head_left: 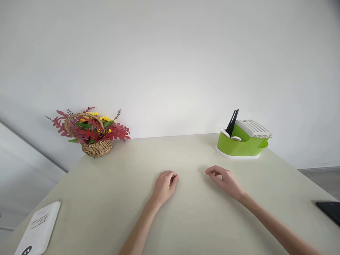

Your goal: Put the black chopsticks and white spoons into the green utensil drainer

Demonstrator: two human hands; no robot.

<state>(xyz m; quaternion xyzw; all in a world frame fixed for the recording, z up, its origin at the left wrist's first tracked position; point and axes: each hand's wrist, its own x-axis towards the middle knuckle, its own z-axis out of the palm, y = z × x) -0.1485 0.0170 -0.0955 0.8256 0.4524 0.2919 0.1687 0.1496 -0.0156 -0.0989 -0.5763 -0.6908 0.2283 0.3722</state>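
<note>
My left hand (166,185) rests on the pale table (191,216) near the middle, with its fingers curled in and the thumb close against them. Nothing shows in its grip. To the right of it, my right hand (222,180) is loosely bent, a gap showing between thumb and fingers, and no object is in it. Its fingertips point left toward my other hand, some distance apart from it. Nearest to the right hand, farther back, stands a green cutlery holder (239,148) with a white slotted top (253,128). Black handles (232,123) and white spoons (235,139) stick out of it.
At the back left stands a wicker basket (97,148) of red leaves and yellow flowers (105,118). A white box-like device (39,228) lies at the left edge, and a black phone-like object (330,211) at the right. A white wall (170,71) rises behind the table.
</note>
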